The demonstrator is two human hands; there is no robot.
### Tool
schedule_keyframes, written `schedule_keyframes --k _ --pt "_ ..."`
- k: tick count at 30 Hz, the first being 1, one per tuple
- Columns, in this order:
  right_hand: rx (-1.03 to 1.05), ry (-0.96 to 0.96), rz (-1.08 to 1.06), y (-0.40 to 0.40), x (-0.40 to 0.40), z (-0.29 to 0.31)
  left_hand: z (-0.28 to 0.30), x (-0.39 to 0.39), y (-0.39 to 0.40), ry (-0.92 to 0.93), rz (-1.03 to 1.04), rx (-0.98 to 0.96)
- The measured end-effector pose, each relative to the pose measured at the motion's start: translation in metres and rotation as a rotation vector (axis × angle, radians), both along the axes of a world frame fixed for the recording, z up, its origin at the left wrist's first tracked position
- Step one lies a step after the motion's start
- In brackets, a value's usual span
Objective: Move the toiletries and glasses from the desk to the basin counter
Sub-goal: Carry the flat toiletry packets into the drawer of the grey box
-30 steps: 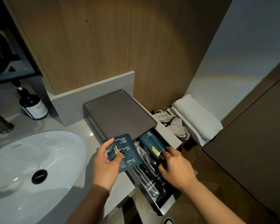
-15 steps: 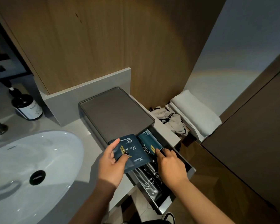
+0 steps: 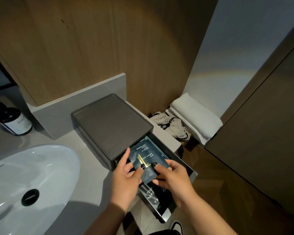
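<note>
Left hand (image 3: 126, 177) and right hand (image 3: 172, 175) both pinch teal sachets (image 3: 147, 158), thumbs on top, over open drawer (image 3: 185, 164); 2 sachets stacked, possibly more, overlap unclear. Black toothbrush packets (image 3: 153, 194) lie in drawer below hands. Drawer juts from grey box (image 3: 111, 123) on grey surface (image 3: 92, 160). White basin (image 3: 29, 180) left. Dark soap bottle (image 3: 14, 122) far left. Folded white towel (image 3: 196, 116) beyond surface edge, right.
</note>
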State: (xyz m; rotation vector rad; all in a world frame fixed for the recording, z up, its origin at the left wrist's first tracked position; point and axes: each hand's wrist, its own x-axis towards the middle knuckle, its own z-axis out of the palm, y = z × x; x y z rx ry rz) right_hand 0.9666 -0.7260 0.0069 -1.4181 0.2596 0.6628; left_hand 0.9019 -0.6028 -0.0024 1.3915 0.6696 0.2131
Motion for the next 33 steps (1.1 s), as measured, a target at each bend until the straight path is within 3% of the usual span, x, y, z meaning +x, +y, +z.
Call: schedule_keyframes --k 3,5,10,12,17,25,33 --pt "-0.010 0.026 -0.138 0.001 -0.001 -0.003 0.002 0.002 -0.010 0.002 -0.075 0.032" --pt "-0.074 0.025 -0.153 -0.004 0.006 -0.005 0.000 0.001 -0.008 0.028 -0.109 0.151" --pt "-0.269 -0.057 -0.111 -0.010 0.032 -0.013 -0.007 -0.005 0.006 -0.002 -0.331 0.995" --pt "-0.382 -0.126 -0.050 -0.004 0.040 -0.019 -0.006 0.000 0.008 0.027 -0.457 1.160" --pt "-0.518 -0.270 0.076 0.014 0.047 -0.023 -0.016 0.026 0.016 0.149 -0.761 1.296" --pt "-0.618 -0.339 0.139 -0.006 0.059 -0.017 -0.025 0.052 0.026 0.252 -0.839 1.366" --pt "-0.802 -0.758 0.180 -0.034 0.055 -0.014 -0.031 0.064 0.022 0.309 -0.827 1.397"
